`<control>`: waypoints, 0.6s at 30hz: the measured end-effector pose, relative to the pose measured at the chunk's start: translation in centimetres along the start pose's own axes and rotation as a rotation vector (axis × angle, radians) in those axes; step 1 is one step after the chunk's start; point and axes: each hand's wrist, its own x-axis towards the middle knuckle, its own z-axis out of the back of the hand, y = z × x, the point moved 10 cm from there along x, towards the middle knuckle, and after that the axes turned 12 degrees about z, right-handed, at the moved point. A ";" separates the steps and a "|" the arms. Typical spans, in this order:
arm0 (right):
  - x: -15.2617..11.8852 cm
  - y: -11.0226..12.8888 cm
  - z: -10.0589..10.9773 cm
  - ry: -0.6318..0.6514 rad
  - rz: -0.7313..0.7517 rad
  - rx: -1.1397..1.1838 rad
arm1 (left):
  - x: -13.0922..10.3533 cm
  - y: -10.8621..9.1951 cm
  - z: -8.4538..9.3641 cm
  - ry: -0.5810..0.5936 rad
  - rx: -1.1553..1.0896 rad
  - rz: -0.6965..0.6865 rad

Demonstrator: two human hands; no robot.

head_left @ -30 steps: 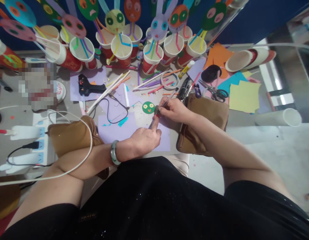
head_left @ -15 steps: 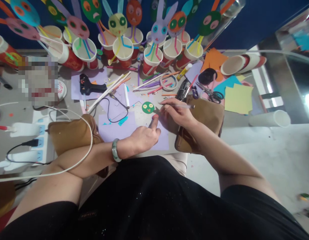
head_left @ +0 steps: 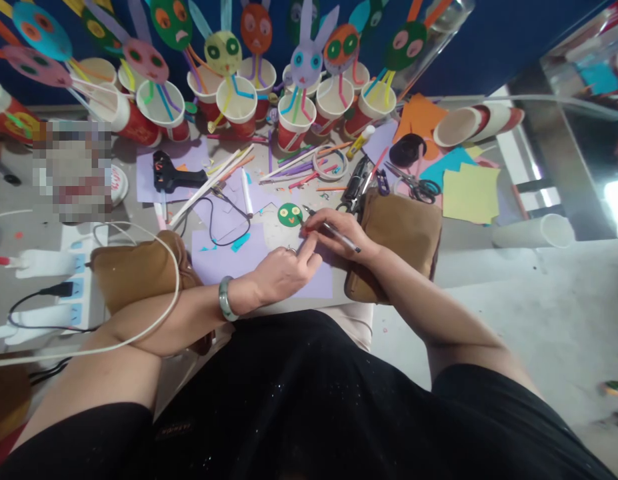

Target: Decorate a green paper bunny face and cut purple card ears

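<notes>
On the grey table point(head_left: 39, 237), strewn with straws point(head_left: 203, 189) and purple paper point(head_left: 223, 267), before cups point(head_left: 296, 128) and blue panel point(head_left: 499, 43): green disc point(head_left: 289, 215), just beside the pen point(head_left: 345, 239). Grasping that with right hand point(head_left: 349, 230); with left hand point(head_left: 283, 270), cannot tell whether holding anything.

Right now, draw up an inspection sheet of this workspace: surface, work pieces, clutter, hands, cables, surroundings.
Surface: grey table with purple paper lying on it.
Work pieces: green face, flat, with two pale eyes and an orange mouth.
Clutter: loose straws, scissors, glue gun, blue scraps.
Hands: right hand holds a pen; left hand meets its fingertips in view, contact unclear.
Cables: white cable looping across the left forearm in view; black plug in a power strip.
Surroundings: red-and-white cups along the back, straw-legged figures standing in several.
</notes>
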 end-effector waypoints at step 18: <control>-1.7 -0.8 1.7 -0.077 -0.090 -0.114 | 0.2 -0.2 -2.0 0.156 0.002 -0.034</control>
